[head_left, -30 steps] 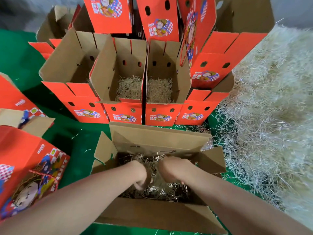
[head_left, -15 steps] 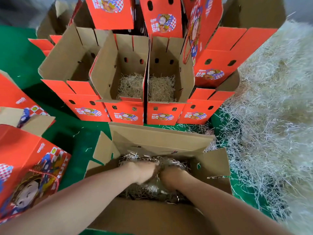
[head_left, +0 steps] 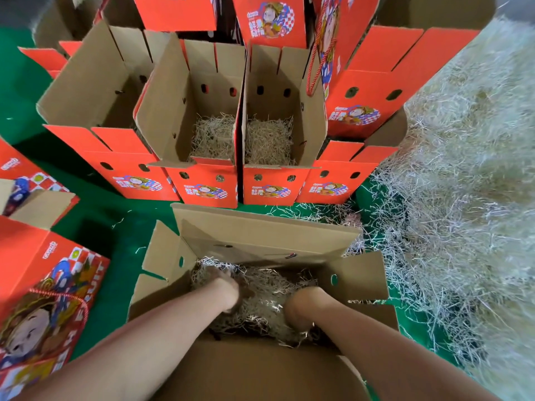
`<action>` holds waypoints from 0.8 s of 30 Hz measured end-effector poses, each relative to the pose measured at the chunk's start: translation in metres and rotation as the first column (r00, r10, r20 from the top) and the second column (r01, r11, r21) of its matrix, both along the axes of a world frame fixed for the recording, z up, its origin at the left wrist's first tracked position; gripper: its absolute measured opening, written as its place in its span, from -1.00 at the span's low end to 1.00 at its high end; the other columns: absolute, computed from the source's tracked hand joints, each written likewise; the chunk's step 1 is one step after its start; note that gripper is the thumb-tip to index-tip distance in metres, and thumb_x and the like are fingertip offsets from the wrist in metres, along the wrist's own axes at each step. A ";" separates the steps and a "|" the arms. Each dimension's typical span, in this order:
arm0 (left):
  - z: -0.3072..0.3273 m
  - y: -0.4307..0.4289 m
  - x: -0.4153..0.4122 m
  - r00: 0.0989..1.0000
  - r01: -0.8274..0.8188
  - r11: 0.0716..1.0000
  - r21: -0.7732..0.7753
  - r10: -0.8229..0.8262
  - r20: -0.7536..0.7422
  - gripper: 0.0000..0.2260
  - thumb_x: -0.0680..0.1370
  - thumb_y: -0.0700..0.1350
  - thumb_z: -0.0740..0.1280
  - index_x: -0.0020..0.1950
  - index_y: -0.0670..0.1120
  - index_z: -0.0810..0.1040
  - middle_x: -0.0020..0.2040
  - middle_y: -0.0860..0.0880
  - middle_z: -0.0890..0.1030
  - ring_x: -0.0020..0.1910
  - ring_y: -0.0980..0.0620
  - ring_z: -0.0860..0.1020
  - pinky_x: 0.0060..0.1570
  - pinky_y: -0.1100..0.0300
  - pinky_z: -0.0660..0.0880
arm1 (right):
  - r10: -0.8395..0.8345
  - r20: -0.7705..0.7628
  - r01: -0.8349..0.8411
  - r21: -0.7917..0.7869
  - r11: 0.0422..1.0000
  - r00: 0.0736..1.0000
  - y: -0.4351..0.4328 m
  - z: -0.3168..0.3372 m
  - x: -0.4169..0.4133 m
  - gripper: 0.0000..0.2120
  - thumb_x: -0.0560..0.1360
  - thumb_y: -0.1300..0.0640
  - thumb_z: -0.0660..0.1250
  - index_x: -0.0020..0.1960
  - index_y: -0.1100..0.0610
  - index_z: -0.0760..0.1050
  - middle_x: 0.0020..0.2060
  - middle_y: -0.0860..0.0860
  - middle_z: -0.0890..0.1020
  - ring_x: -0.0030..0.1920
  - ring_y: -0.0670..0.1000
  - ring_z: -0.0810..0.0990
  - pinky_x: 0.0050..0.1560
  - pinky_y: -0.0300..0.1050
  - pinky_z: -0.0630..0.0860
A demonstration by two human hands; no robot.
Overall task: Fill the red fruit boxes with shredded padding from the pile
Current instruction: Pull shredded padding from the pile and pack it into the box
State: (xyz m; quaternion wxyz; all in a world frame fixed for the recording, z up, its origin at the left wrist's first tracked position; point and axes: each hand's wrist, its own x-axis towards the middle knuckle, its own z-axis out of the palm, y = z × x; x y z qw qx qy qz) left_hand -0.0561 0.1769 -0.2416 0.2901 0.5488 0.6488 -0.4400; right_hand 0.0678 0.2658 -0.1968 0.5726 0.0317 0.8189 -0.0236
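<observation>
An open red fruit box (head_left: 260,227) lies right in front of me with its brown flaps spread. Pale shredded padding (head_left: 266,293) covers its bottom. Both my hands are down inside it: my left hand (head_left: 228,287) at the left of the padding, my right hand (head_left: 301,308) at the right, a hand's width apart. Their fingers are buried in the shreds, so I cannot see how they lie. The big pile of padding (head_left: 463,198) fills the right side of the view.
Behind the near box stand two open red boxes (head_left: 205,189) (head_left: 269,189) with padding in them. Left of them is an open box (head_left: 95,91) that looks empty. More red boxes are stacked behind and at the left (head_left: 43,285). The floor is green matting (head_left: 95,221).
My hands, close together in the middle of the box, have spread apart: the left went toward the far left corner, the right toward the near right. The padding lies flatter.
</observation>
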 end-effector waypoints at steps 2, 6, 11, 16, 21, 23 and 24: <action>0.006 0.000 0.000 0.997 -0.072 0.997 -0.031 0.073 0.028 -0.47 0.60 -0.11 0.14 0.51 -0.22 0.04 0.52 -0.27 -0.08 0.48 -0.28 -0.03 0.38 -0.24 0.13 | -0.018 -0.060 0.017 -0.018 1.000 0.998 -0.001 0.007 0.001 -0.76 0.53 0.25 0.18 0.14 0.28 0.51 0.09 0.16 0.57 0.08 0.18 0.54 -0.13 0.02 0.47; 0.015 -0.004 -0.015 0.942 -0.267 0.941 0.209 0.208 0.264 -0.64 0.52 -0.34 0.17 0.32 -0.26 0.41 0.30 -0.23 0.41 0.23 -0.16 0.44 0.27 0.04 0.39 | -0.207 -0.231 0.202 -0.046 0.978 0.951 0.004 0.020 -0.016 -0.70 0.51 0.33 0.22 0.23 0.26 0.47 0.17 0.16 0.54 0.15 0.19 0.53 0.05 0.05 0.52; 0.037 -0.007 -0.017 0.902 -0.340 0.808 0.480 0.137 0.408 -0.73 0.45 -0.43 0.19 0.10 -0.27 0.52 0.04 -0.17 0.52 0.00 -0.13 0.51 0.00 0.13 0.42 | -0.324 -0.432 0.314 -0.097 0.944 0.842 -0.011 0.008 -0.037 -0.61 0.50 0.34 0.22 0.31 0.18 0.39 0.24 0.23 0.42 0.21 0.26 0.46 0.14 0.09 0.45; 0.024 -0.037 -0.016 0.980 -0.093 0.981 -0.168 0.120 0.160 -0.68 0.60 -0.27 0.14 0.34 -0.30 0.38 0.36 -0.26 0.37 0.28 -0.19 0.40 0.25 -0.04 0.34 | -0.286 -0.196 0.288 -0.019 0.957 0.938 -0.010 -0.023 -0.012 -0.34 0.52 0.30 0.16 0.49 -0.17 0.05 0.50 0.13 -0.07 0.46 0.32 -0.04 0.39 0.33 0.03; 0.032 -0.023 -0.011 0.974 0.049 0.982 0.183 -0.087 0.207 -0.75 0.53 -0.39 0.15 0.13 -0.29 0.52 0.12 -0.24 0.56 0.08 -0.21 0.53 -0.03 -0.03 0.49 | -0.244 -0.394 0.264 -0.003 0.964 0.886 -0.014 -0.008 -0.024 -0.45 0.48 0.37 0.23 0.42 0.05 0.26 0.31 0.20 0.38 0.23 0.21 0.45 0.09 0.08 0.48; 0.027 -0.019 -0.010 0.977 -0.012 0.933 0.359 -0.066 0.202 -0.71 0.49 -0.43 0.13 0.12 -0.27 0.54 0.05 -0.22 0.59 0.03 -0.21 0.55 -0.06 -0.02 0.48 | -0.162 -0.473 0.224 0.076 0.972 0.866 -0.019 -0.002 -0.029 -0.62 0.48 0.32 0.28 0.29 0.18 0.41 0.25 0.21 0.44 0.14 0.15 0.52 0.02 0.01 0.51; 0.025 -0.020 -0.012 0.980 -0.030 0.947 0.320 -0.035 0.196 -0.69 0.50 -0.43 0.13 0.17 -0.27 0.52 0.10 -0.23 0.56 0.08 -0.22 0.53 0.03 -0.04 0.47 | -0.152 -0.469 0.223 0.100 0.970 0.870 -0.020 0.000 -0.029 -0.67 0.48 0.30 0.28 0.24 0.20 0.46 0.22 0.21 0.46 0.12 0.14 0.54 0.00 0.00 0.51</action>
